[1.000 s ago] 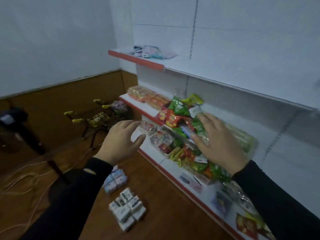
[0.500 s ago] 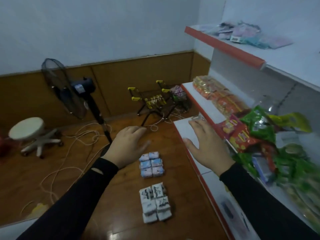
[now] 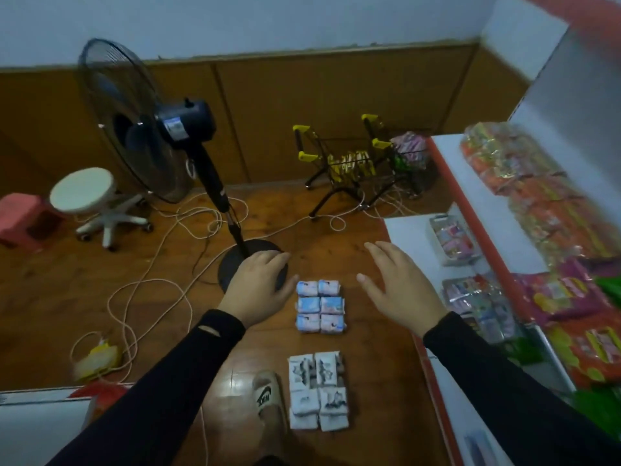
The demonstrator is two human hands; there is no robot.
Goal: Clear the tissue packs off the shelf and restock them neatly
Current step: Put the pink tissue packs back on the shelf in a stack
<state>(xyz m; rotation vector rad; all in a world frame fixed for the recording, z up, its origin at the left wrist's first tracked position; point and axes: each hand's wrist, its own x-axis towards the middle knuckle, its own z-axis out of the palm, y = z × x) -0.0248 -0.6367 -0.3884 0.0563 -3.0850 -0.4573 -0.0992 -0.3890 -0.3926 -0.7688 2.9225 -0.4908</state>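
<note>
A wooden floor (image 3: pixel 336 230) spreads beneath a white shelf (image 3: pixel 408 230) at the right. On the floor lie two blocks of tissue packs: blue-and-pink tissue packs (image 3: pixel 321 306) farther off, grey-and-white tissue packs (image 3: pixel 317 390) nearer. The left hand (image 3: pixel 258 287) and right hand (image 3: pixel 400 290) hover on either side of the blue-and-pink block, fingers loosely spread, holding nothing.

Under my feet the wooden floor (image 3: pixel 366 442) is glossy; the tissue packs (image 3: pixel 320 306) wear shiny plastic wrap, and my sleeve (image 3: pixel 161 398) is matt black cloth.
</note>
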